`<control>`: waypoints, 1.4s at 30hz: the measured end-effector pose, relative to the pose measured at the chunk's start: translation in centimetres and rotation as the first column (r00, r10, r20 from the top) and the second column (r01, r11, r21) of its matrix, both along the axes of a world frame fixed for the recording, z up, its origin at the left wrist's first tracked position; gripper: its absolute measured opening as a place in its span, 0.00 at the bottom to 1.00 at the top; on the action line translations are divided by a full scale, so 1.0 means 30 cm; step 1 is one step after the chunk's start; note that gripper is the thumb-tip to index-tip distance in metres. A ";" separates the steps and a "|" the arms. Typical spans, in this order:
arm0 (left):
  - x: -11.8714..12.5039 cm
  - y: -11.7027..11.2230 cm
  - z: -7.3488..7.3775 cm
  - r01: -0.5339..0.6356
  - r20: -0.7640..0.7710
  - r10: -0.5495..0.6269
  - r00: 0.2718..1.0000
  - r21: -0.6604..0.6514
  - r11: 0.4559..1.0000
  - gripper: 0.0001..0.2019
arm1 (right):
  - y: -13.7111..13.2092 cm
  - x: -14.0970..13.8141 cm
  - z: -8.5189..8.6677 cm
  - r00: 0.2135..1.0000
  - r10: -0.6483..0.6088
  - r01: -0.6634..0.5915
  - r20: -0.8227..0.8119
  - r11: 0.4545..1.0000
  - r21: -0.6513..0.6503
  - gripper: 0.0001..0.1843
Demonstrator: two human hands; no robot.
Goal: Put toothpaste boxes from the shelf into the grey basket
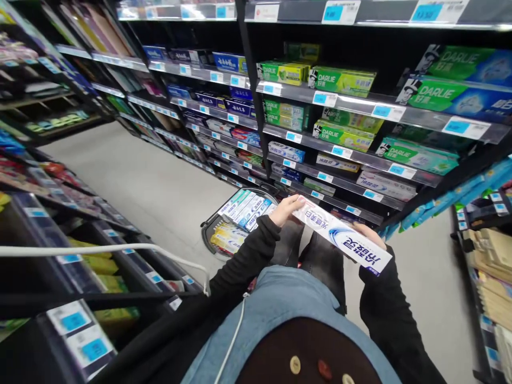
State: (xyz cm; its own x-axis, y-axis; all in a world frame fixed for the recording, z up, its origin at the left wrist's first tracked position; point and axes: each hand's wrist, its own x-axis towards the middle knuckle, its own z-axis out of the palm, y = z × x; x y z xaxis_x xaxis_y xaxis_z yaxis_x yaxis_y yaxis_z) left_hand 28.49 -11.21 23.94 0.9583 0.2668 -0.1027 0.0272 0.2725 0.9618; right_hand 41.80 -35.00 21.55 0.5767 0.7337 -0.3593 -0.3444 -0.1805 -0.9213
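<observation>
I hold a long white toothpaste box with blue lettering level in front of me, one hand at each end. My left hand grips its far left end with the fingers curled round it. My right hand holds the near right end from behind, mostly hidden by the box. Both arms are in black sleeves. Below and to the left of the box, a dark shopping basket on the floor holds several more toothpaste boxes.
Shelves of green Darlie and other toothpaste boxes with blue price tags stand right in front. Another shelf unit runs along my left. A grey floor aisle stretches away between them. More goods sit at the far right.
</observation>
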 end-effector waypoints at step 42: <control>-0.046 -0.093 0.039 -0.382 0.270 0.489 0.829 -0.367 0.849 0.43 | 0.281 -0.345 0.109 0.283 -0.248 -0.242 0.927 0.916 0.319 0.36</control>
State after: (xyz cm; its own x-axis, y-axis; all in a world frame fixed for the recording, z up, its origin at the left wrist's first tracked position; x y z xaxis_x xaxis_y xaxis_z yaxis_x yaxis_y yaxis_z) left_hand 27.12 -13.99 25.10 0.7349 0.6746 0.0691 -0.4739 0.4380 0.7639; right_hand 31.45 -26.56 24.81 0.3188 0.6420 0.6973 0.8015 0.2101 -0.5599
